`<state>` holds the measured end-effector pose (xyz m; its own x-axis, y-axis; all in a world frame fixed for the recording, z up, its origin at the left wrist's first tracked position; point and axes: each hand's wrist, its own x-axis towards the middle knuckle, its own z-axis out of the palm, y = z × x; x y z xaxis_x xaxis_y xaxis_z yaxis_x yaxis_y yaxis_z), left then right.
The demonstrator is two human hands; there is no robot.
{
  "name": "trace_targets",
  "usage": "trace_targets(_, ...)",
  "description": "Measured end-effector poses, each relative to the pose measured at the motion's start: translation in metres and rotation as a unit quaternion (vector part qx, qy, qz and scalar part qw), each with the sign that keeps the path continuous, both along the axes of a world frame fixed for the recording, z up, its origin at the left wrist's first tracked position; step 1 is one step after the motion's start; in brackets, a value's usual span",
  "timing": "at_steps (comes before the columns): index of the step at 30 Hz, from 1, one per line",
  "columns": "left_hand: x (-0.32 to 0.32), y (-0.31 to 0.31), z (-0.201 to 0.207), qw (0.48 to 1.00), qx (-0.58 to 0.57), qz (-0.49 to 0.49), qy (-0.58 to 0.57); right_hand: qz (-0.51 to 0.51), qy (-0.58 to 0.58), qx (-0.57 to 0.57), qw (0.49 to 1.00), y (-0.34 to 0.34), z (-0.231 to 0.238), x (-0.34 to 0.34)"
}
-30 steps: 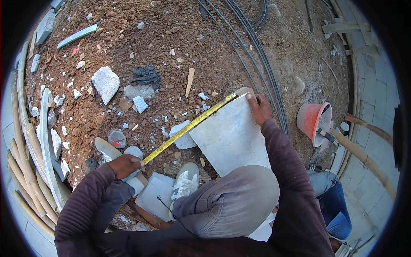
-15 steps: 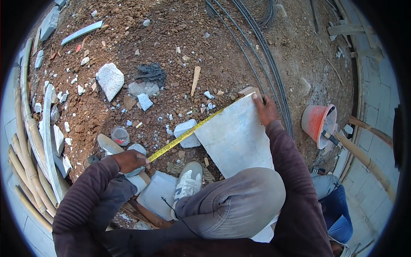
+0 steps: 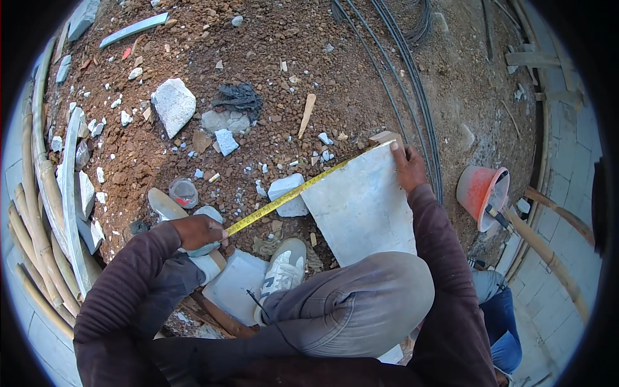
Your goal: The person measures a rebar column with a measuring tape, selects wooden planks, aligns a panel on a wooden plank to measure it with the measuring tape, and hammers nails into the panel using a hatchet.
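A yellow tape measure [image 3: 282, 200] runs taut and slanted across the far edge of a pale, flat block [image 3: 361, 200]. Its lower end is gripped in the closed fingers of my left hand [image 3: 195, 232], above my left shoe. At the block's far right corner, my right hand [image 3: 409, 168] holds the corner with thumb on top, by the tape's other end. What its fingers do underneath is hidden. Under that corner a piece of wood [image 3: 387, 137] shows. The block leans against my bent knee.
White rubble such as a large chunk [image 3: 174, 106] lies on brown soil. Bamboo poles [image 3: 48, 187] line the left. Dark steel rods [image 3: 409, 77] lie ahead; a red-stained bucket [image 3: 480, 193] with a tool stands right. Another person's leg [image 3: 500, 316] shows at lower right.
The view has shifted slightly, so the ground appears a little right and higher. Both hands keep their hold, and the tape stays stretched along the block's edge.
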<state>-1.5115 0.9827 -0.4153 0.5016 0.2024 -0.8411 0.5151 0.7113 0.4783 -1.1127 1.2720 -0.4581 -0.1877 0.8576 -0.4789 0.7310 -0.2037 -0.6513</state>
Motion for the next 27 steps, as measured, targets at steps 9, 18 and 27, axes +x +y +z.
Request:
trace_targets(9, -0.004, 0.001, -0.003, 1.0, 0.019, -0.005, -0.005, -0.009, -0.005, 0.003, 1.0, 0.0, 0.008, -0.005)
trace_targets(18, -0.033, 0.033, 0.029, 0.999, 0.033, 0.008, 0.003, -0.02, -0.12, 0.003, 0.993, 0.002, -0.007, -0.005)
trace_targets(27, -0.018, 0.093, 0.066, 0.944, 0.039, 0.307, 0.119, -0.08, -0.115, -0.066, 0.988, -0.007, 0.028, -0.016)
